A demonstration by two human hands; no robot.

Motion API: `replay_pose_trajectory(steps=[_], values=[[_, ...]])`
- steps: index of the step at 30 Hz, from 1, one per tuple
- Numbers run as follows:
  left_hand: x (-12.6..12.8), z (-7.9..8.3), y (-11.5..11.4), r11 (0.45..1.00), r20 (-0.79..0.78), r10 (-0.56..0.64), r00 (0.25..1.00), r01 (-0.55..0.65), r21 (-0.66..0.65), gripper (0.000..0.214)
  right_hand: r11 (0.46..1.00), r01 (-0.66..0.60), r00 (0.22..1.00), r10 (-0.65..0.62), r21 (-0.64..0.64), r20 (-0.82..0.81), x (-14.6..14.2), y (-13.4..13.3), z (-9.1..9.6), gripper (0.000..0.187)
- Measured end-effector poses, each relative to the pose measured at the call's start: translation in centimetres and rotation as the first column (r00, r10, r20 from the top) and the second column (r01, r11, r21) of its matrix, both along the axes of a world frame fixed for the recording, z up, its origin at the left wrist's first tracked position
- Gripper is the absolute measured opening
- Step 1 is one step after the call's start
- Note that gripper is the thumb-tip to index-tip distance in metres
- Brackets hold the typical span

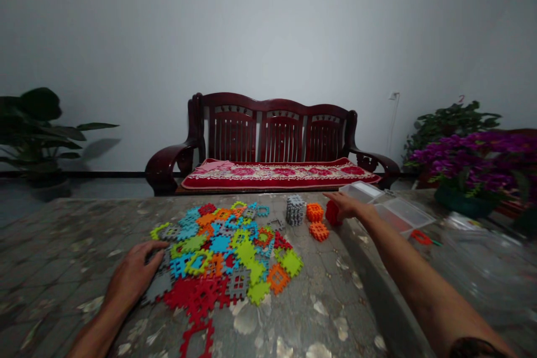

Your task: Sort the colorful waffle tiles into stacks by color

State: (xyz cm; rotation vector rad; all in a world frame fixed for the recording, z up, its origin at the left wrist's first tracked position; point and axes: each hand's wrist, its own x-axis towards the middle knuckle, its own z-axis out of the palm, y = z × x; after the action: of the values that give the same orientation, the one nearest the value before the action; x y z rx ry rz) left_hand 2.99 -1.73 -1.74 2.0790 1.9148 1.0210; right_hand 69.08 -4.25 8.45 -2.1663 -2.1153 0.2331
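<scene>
- The left hand [132, 274] lies at the near-left edge of a loose pile of interlocking plastic waffle tiles [222, 251], its fingers relaxed and slightly curved, not clenched. The fingertips rest on or just behind dark grey tiles, and no grip shows.
- The pile sits on a stone-patterned table [62, 268] in red, orange, lime, blue and grey. The tiles overlap, so many are partly hidden, and a red strip runs off the bottom of the frame.
- The right arm stretches across the table's right side, and the right hand [348, 206] is open with its fingers extended. A red stack of tiles [332, 213] sits just under the heel of the hand, partly covered; contact cannot be made out.
- Beside it stand two orange stacks [315, 212] and a taller grey stack [295, 210], all apart from the pile.
- Further right, a clear plastic box [403, 213] holds something reddish, hard to make out. A small red object [420, 238] lies beyond it, and blurred clear plastic [482, 274] fills the right foreground.
- Far off, a dark wooden bench [268, 134] with a red floral cushion [277, 174] stands against the wall, between a leafy plant [37, 134] and purple flowers [474, 159].
</scene>
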Motion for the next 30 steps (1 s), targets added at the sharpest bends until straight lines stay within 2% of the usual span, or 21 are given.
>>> replay_pose_trajectory(steps=[4, 9, 17, 26, 30], values=[[-0.2, -0.2, 0.0, 1.0, -0.003, -0.001, 1.0, 0.001, -0.008, 0.042, 0.999, 0.007, 1.0, -0.006, -0.051, 0.017, 0.1, -0.1, -0.5, 0.1], [0.0, 0.1, -0.1, 1.0, 0.009, 0.002, 1.0, -0.002, -0.012, 0.039, 0.997, -0.053, 0.996, 0.057, -0.062, 0.062, -0.3, -0.6, -0.2, 0.076], [0.5, 0.7, -0.4, 1.0, 0.027, 0.014, 1.0, -0.013, -0.024, 0.04, 1.0, -0.012, 1.0, 0.013, -0.024, 0.02, -0.8, -0.7, -0.1, 0.087], [0.6, 0.9, -0.4, 0.999, 0.007, 0.022, 1.0, -0.022, -0.029, 0.041, 0.992, -0.037, 0.997, 0.045, -0.12, 0.06, -1.1, -0.1, 0.1, 0.068], [0.6, 0.7, -0.5, 1.0, 0.02, 0.024, 1.0, -0.023, -0.016, 0.039, 0.989, -0.038, 0.997, 0.047, -0.144, 0.059, -1.3, -0.1, 0.1, 0.077]])
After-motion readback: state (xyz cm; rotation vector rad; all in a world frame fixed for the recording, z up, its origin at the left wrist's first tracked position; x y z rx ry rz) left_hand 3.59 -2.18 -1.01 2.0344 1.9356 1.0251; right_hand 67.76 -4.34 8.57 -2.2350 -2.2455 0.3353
